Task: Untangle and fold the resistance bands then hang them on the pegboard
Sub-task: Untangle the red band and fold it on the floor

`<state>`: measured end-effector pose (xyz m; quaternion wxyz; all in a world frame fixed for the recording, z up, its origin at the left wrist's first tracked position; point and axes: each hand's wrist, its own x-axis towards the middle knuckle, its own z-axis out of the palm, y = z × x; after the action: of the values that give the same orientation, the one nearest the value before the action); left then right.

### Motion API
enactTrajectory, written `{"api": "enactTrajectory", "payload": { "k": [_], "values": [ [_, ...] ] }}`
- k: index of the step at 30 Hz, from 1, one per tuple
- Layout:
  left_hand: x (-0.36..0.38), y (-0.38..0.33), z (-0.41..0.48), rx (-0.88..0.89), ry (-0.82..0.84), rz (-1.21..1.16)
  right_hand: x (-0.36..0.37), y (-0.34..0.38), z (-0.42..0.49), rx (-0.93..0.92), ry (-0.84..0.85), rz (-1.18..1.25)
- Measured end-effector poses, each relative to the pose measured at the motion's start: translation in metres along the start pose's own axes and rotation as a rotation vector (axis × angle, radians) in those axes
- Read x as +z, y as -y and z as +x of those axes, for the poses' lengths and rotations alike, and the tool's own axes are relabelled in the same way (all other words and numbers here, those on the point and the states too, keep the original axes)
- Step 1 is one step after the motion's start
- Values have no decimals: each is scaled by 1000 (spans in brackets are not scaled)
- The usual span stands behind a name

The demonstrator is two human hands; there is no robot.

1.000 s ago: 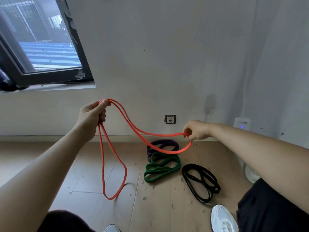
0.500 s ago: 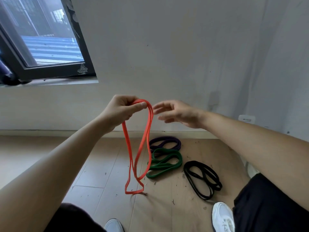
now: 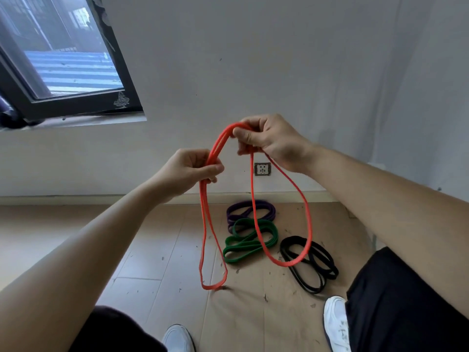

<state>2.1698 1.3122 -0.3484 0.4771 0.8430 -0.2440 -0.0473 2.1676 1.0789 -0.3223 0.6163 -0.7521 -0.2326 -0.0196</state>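
An orange resistance band (image 3: 307, 219) hangs in the air between both hands, folded into two long loops. My left hand (image 3: 186, 168) grips the doubled strands on the left, with one loop dropping from it to the floor. My right hand (image 3: 269, 138) pinches the top of the fold, slightly higher, and the second loop hangs below it. On the floor behind lie a purple band (image 3: 266, 207), a green band (image 3: 243, 246) and a black band (image 3: 321, 271), each coiled. No pegboard is in view.
A white wall with a socket (image 3: 262, 169) stands ahead. A black-framed window (image 3: 76, 105) is at the upper left. Brown paper (image 3: 253, 313) with scattered debris covers the floor. My white shoes (image 3: 336, 323) and dark trousers are at the bottom edge.
My right hand, open half a second ago, now pinches the band's top. The single hanging fold has spread into two loops, and my left hand has moved lower.
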Motion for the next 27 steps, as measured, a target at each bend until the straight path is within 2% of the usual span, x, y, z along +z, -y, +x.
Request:
{"api": "enactTrajectory", "payload": {
  "k": [4, 6, 11, 14, 17, 25, 27],
  "values": [
    [11, 12, -3, -30, 92, 3, -19, 16, 4, -48, -271, 260],
    [13, 13, -4, -51, 72, -72, -32, 17, 4, -45, -319, 278],
    [11, 3, 2, -54, -92, -317, -51, -6, -9, 134, -70, 35],
    [11, -2, 5, -36, -113, -331, -49, -23, -13, 216, 67, -119],
    [17, -7, 8, -19, -106, -304, -39, -33, -15, 253, 174, -160],
    [25, -16, 15, 93, -173, -176, -14, -43, -12, 268, 267, -327],
    [22, -18, 14, 111, -179, -140, -7, -44, -10, 280, 267, -302]
  ]
}}
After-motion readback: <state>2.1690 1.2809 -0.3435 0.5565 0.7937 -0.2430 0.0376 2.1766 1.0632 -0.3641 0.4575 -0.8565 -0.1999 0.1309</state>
